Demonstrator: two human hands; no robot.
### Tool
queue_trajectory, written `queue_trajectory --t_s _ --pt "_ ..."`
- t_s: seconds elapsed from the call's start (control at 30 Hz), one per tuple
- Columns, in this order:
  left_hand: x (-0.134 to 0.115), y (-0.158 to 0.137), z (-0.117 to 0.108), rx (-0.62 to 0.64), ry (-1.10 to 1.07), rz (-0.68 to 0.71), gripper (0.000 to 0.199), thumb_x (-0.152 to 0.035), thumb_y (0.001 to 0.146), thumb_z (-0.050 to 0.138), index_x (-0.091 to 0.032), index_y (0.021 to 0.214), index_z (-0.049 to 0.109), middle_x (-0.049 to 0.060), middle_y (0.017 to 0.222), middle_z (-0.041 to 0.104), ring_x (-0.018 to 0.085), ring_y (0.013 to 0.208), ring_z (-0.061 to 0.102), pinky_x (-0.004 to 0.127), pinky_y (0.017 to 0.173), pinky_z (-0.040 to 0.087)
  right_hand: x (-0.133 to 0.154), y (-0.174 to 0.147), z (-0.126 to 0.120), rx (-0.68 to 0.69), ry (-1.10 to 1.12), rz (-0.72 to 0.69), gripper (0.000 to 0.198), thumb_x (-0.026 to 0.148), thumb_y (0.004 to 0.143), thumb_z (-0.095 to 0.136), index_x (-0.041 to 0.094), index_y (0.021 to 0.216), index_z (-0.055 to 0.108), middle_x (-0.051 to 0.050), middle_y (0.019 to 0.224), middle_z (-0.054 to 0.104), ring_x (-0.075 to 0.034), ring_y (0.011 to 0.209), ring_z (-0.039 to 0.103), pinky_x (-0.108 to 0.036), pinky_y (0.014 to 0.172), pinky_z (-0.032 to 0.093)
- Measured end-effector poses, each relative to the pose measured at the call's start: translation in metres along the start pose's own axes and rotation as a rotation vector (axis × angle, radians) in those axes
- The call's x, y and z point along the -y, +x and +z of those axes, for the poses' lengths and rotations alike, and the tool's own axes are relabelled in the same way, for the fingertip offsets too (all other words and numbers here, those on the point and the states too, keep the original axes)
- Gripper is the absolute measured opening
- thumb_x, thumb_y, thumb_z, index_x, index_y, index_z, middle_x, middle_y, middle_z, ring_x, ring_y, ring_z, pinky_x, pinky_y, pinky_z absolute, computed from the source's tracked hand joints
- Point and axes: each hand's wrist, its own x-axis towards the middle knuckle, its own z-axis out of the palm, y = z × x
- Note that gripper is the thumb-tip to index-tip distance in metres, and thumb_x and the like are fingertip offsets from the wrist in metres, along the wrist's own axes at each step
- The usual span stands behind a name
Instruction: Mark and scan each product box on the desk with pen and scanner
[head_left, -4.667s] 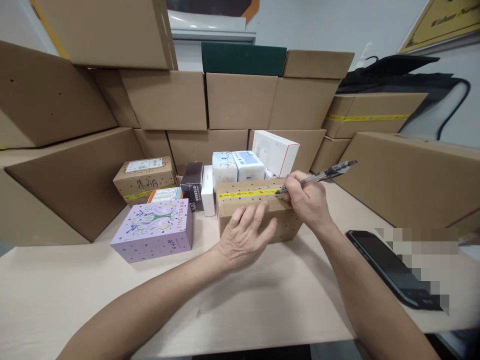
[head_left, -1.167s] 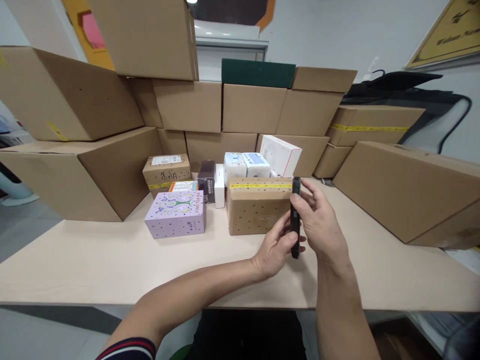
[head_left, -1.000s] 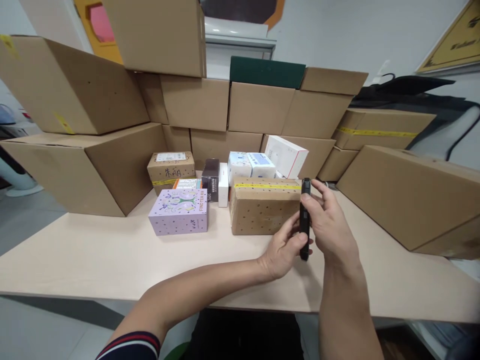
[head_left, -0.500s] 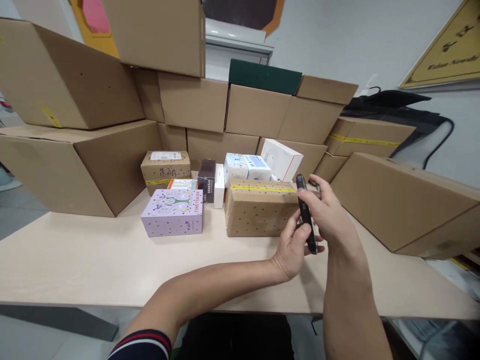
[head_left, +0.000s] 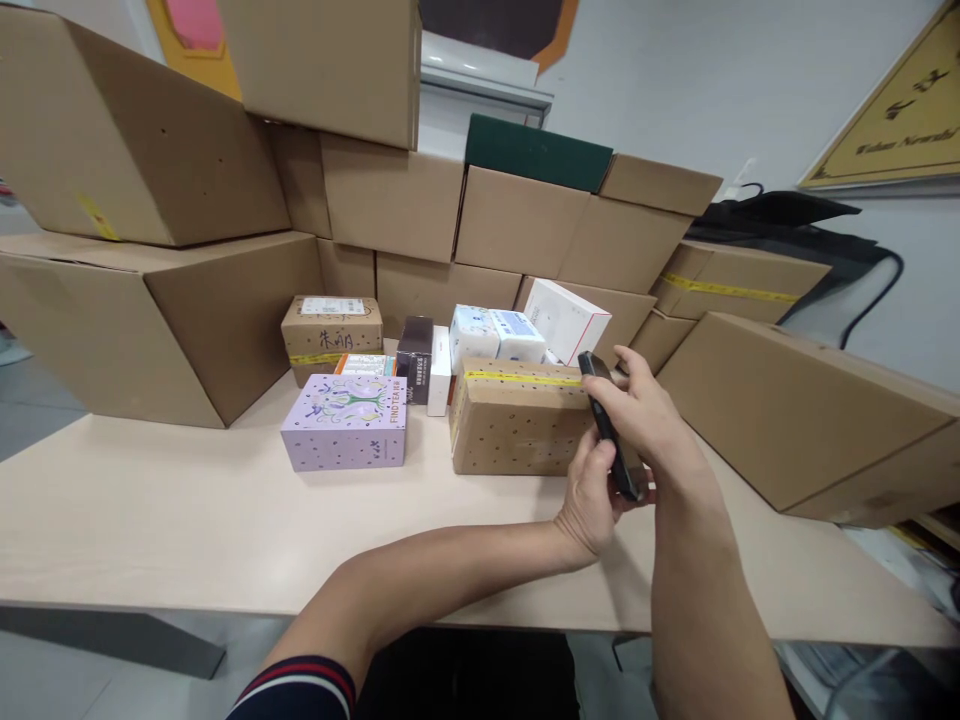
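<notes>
Both hands grip a black phone [head_left: 613, 440], seen nearly edge-on and tilted, above the table at right of centre. My left hand [head_left: 591, 495] is closed round its lower end, thumb along the near edge. My right hand [head_left: 646, 408] holds the upper part, with its thumb on the edge and fingers behind it. Which way the screen faces cannot be made out. Just behind the phone sits a taped brown carton [head_left: 517, 430] with small dark marks, partly covered by my hands. A lilac tea box [head_left: 345, 435] stands farther left.
Behind are a dark narrow box [head_left: 415, 360], a slim white box [head_left: 439, 372], blue-white packs [head_left: 495, 333], a tilted white box [head_left: 562, 320] and a small labelled carton [head_left: 330, 330]. Large cartons [head_left: 240, 330] wall the back and left; another carton [head_left: 817, 420] leans at right.
The phone's upper end has tipped left and its side has turned slightly more into view. Both hands stay on it, with the left hand shifted a little right.
</notes>
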Motion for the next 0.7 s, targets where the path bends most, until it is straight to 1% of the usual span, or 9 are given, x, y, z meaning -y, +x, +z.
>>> queue_trajectory --t_s 0.13,0.23,0.33,0.4,0.47,0.53,0.57,0.63,0.7 --pt "0.000 -0.001 -0.001 -0.046 -0.086 -0.017 0.057 -0.060 0.076 0.066 -0.027 0.122 0.059 0.003 0.103 0.066 0.018 0.085 0.063 0.024 0.062 0.055 0.001 -0.001 0.006 -0.009 -0.036 -0.053 0.082 0.052 0.080 0.058 0.020 0.153 0.036 -0.015 0.124 0.067 -0.036 0.115 0.062 -0.051 0.099 0.046" --pt "-0.003 -0.001 -0.003 -0.063 -0.097 -0.024 0.055 -0.059 0.076 0.065 -0.024 0.118 0.061 0.005 0.106 0.067 0.020 0.088 0.065 0.027 0.062 0.057 -0.002 -0.004 0.007 -0.001 -0.013 -0.082 0.086 0.059 0.081 0.058 0.021 0.154 0.034 -0.014 0.127 0.067 -0.036 0.115 0.062 -0.054 0.101 0.045" --pt "-0.007 -0.003 -0.004 -0.032 -0.053 -0.025 0.060 -0.060 0.077 0.064 -0.023 0.124 0.060 0.006 0.103 0.068 0.020 0.081 0.066 0.030 0.062 0.058 -0.010 -0.010 0.005 0.007 0.045 -0.085 0.090 0.069 0.082 0.056 0.022 0.155 0.032 -0.016 0.132 0.064 -0.035 0.119 0.061 -0.053 0.104 0.044" --pt "-0.009 -0.004 -0.005 -0.015 -0.021 -0.032 0.062 -0.059 0.079 0.062 -0.023 0.128 0.058 0.008 0.106 0.069 0.020 0.081 0.067 0.030 0.061 0.058 -0.019 -0.017 0.002 0.013 0.082 -0.052 0.095 0.072 0.081 0.056 0.022 0.157 0.028 -0.019 0.143 0.055 -0.035 0.123 0.059 -0.053 0.103 0.046" --pt "-0.011 -0.005 -0.005 -0.005 0.016 -0.030 0.059 -0.059 0.083 0.058 -0.024 0.130 0.058 0.009 0.114 0.068 0.021 0.088 0.067 0.029 0.063 0.058 -0.031 -0.028 -0.001 0.016 0.101 0.010 0.102 0.073 0.077 0.060 0.024 0.159 0.023 -0.022 0.151 0.044 -0.037 0.127 0.056 -0.051 0.097 0.051" --pt "-0.012 -0.006 -0.005 0.024 0.086 -0.014 0.054 -0.057 0.088 0.053 -0.025 0.131 0.057 0.009 0.119 0.067 0.022 0.094 0.067 0.029 0.068 0.058 -0.043 -0.040 -0.004 0.066 0.170 0.067 0.107 0.073 0.075 0.065 0.027 0.160 0.018 -0.022 0.153 0.042 -0.038 0.125 0.058 -0.047 0.084 0.058" --pt "-0.013 -0.007 -0.006 0.049 0.141 -0.002 0.052 -0.056 0.090 0.052 -0.025 0.132 0.057 0.009 0.120 0.066 0.022 0.097 0.066 0.030 0.071 0.058 -0.049 -0.047 -0.006 0.110 0.231 0.083 0.108 0.071 0.074 0.066 0.028 0.160 0.016 -0.021 0.151 0.045 -0.037 0.121 0.061 -0.043 0.076 0.060" --pt "-0.014 -0.010 -0.008 0.098 0.296 0.026 0.052 -0.053 0.092 0.051 -0.025 0.135 0.055 0.010 0.125 0.063 0.022 0.098 0.066 0.031 0.076 0.058 -0.059 -0.057 -0.009 0.185 0.363 0.101 0.108 0.067 0.075 0.069 0.028 0.160 0.014 -0.019 0.144 0.053 -0.033 0.109 0.067 -0.036 0.064 0.060" --pt "-0.014 -0.013 -0.011 0.137 0.463 0.038 0.055 -0.052 0.093 0.050 -0.026 0.141 0.052 0.012 0.133 0.056 0.022 0.099 0.065 0.033 0.078 0.058 -0.067 -0.064 -0.012 0.182 0.445 0.127 0.108 0.062 0.074 0.072 0.026 0.160 0.016 -0.016 0.136 0.060 -0.030 0.102 0.069 -0.032 0.061 0.059"
